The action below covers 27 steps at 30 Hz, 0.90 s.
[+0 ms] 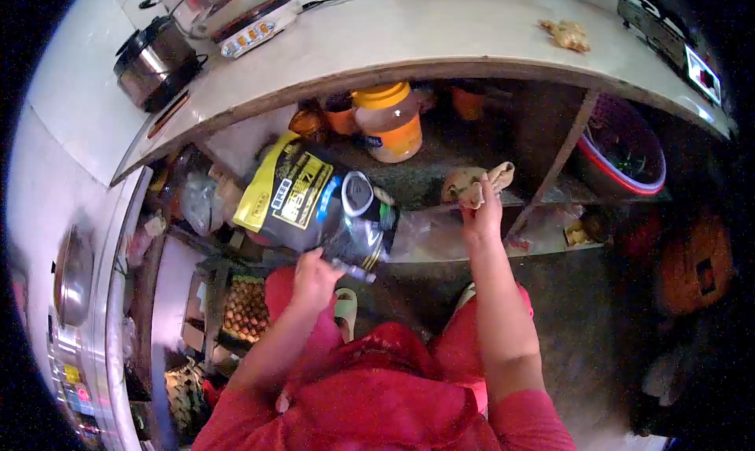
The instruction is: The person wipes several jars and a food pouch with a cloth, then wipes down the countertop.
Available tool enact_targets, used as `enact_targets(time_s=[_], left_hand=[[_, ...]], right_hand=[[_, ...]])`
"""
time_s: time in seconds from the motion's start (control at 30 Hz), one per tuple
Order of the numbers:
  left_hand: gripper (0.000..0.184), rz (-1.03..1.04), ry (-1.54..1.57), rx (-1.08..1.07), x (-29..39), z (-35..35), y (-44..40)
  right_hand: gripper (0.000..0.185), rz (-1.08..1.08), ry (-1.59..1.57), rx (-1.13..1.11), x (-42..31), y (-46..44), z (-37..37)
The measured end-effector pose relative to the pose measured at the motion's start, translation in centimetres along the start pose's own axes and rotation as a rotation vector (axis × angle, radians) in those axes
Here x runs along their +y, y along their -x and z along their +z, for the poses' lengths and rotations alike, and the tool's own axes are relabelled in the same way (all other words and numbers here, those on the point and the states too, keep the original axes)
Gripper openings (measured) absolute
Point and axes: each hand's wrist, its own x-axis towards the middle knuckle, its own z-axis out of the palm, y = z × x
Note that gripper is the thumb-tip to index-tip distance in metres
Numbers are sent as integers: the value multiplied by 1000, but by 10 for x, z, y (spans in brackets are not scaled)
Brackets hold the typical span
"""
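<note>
My left hand [316,278] is closed on the lower edge of a large black-and-yellow printed plastic bag [303,191], which is tilted in front of the shelf and slightly blurred. What the bag contains is hidden. A crumpled beige cloth [497,177] is gripped in my right hand [483,213], held out over the shelf. Between and beyond the hands stands a clear jar with a yellow lid [385,121] on the shelf. An orange-brown container [308,124] is just behind the top of the bag.
Above runs a pale countertop [440,26] with a pot [157,62], an electric cooker [255,30] and a crumpled yellowish item [565,36]. A purple-and-red basin [625,156] sits in the right compartment. Eggs in a tray [244,309] are low at the left.
</note>
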Motion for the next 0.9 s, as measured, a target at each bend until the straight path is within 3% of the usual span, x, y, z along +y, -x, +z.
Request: enact_targets(time_s=[0.03,0.1,0.13,0.2,0.23,0.33,0.37,0.43,0.5,0.53,0.57,0.63,0.67,0.73,0.8,0.9], left_hand=[[31,-21,248,62,6,39,-5],[30,-79,380,52,1,56,-28],[33,4,206,-83,-12,53,-39],[35,-175,661,-64,-33,62,-59],[35,-178,717,-76,-45,67,-62],[39,-331,471,-208,-80,62,-71],[41,-428,348,-228,-83,60,-68],[43,-608,139,-270,-79,57,-66],[43,-779,-32,-311,-63,50,-62],[40,-803,-100,-356,-49,45,-55],[37,-743,-203,-348,-33,42,-49],[33,-617,-416,-331,-8,32,-44],[37,-542,-451,-185,-1,24,-40],[20,-246,-314,170,13,10,-47],[16,117,-346,273,19,-2,-61],[39,56,-636,393,7,-26,-109]], right_hand=[[46,29,-25,29,-4,6,3],[38,-22,-11,14,-6,15,9],[32,-52,0,2,-7,19,13],[21,-117,43,-40,-4,22,19],[23,-104,107,-87,-2,21,17],[40,-105,334,-181,16,2,0],[45,-212,384,-145,10,29,29],[53,-473,655,-392,34,13,21],[59,-1029,1333,-432,38,16,31],[59,-1035,1554,-498,38,22,37],[59,-1036,1772,-565,40,24,42],[59,-1019,1846,-533,51,17,44],[59,-1015,1832,-514,48,25,43],[58,-925,1819,-523,46,22,41],[56,-944,1824,-533,47,19,35],[54,-974,1885,-527,52,9,29]])
